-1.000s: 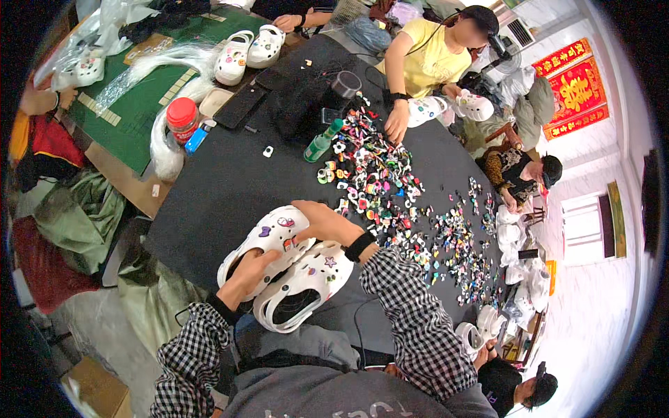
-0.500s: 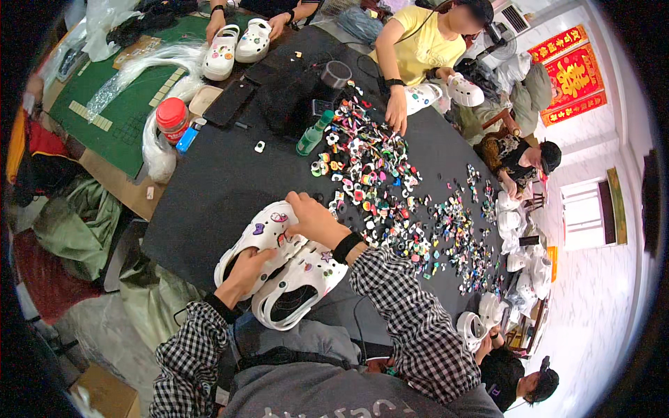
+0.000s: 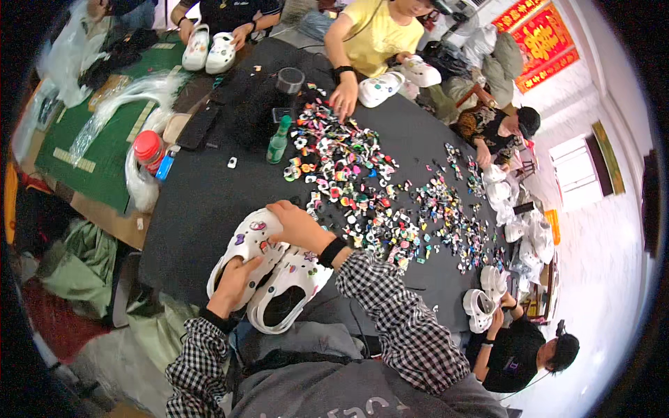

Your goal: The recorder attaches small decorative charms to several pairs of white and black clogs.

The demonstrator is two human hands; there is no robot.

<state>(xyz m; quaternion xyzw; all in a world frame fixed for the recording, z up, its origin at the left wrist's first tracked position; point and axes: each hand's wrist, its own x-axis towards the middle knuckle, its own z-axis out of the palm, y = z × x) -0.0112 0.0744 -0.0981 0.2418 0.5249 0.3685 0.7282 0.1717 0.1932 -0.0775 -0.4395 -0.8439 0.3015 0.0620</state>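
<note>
A pair of white clogs sits side by side at the table's near edge, both dotted with small colourful shoe charms. My left hand (image 3: pixel 235 284) reaches into the opening of the left clog (image 3: pixel 239 245) and grips its side, thumb on the upper. My right hand (image 3: pixel 298 224) is bent over that clog's toe, fingertips pressed on its upper near the charms. Whatever its fingers might pinch there is hidden. The right clog (image 3: pixel 286 296) lies against the left one, below my right wrist, with a star charm on its upper.
A broad heap of loose shoe charms (image 3: pixel 348 171) covers the middle of the black table (image 3: pixel 202 202). Beyond are a green bottle (image 3: pixel 278 141), a dark round can (image 3: pixel 290 81) and a red-lidded jar (image 3: pixel 148 150). Several co-workers around the table handle white clogs (image 3: pixel 382 89).
My view has turned slightly, so the table and heap sit further left. My hands stay on the left clog with little change. A co-worker at the lower right now has clogs at the table edge.
</note>
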